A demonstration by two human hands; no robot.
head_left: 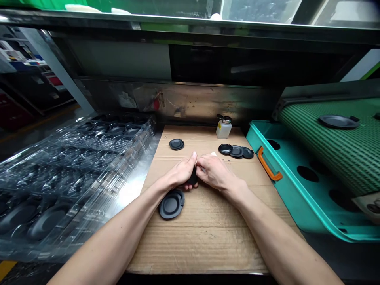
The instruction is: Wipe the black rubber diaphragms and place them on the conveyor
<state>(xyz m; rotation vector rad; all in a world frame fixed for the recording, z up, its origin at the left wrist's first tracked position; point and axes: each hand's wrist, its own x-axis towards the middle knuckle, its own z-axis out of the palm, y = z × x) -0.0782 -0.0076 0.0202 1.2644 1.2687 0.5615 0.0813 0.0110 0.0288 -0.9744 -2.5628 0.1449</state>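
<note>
Over the middle of the cardboard sheet (219, 237), my left hand (184, 171) is closed around a black round plastic part (192, 178), mostly hidden by the fingers. My right hand (215, 170) meets it from the right, fingers pinched at the part's edge; what is between them is hidden. A small white piece (213, 154) shows just behind my right knuckles. Below my left wrist lies a black round lid (171, 204) with a tab on its side. Another black lid (176, 144) lies farther back, and a row of overlapping black lids (236, 151) rests at the back right.
A white pump bottle (224, 128) stands at the back. Clear plastic trays (97, 190) holding black parts are stacked on the left. On the right are a teal bin (297, 206) with an orange handle (268, 166) and a green conveyor belt (326, 146) carrying a black lid (339, 121).
</note>
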